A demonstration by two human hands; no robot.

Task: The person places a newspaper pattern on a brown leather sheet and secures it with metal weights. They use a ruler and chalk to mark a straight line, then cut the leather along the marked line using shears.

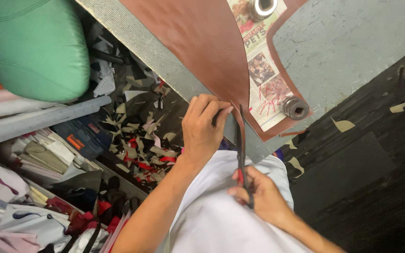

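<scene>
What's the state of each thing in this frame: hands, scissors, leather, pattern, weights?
left hand: pinching the leather's edge
right hand: gripping the scissors' handles
scissors: blades at the leather's edge, how far open unclear
brown leather sheet: flat on the table, partly cut
paper pattern: lying on the leather
metal weights: resting on the pattern

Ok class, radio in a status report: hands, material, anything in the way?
Left hand pinching brown leather sheet edge. Right hand gripping scissors, blades at the leather. Metal weights on paper pattern beside cut.

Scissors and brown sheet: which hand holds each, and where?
Right hand holds the scissors by their handles; left hand pinches the brown sheet at its lower edge.
</scene>
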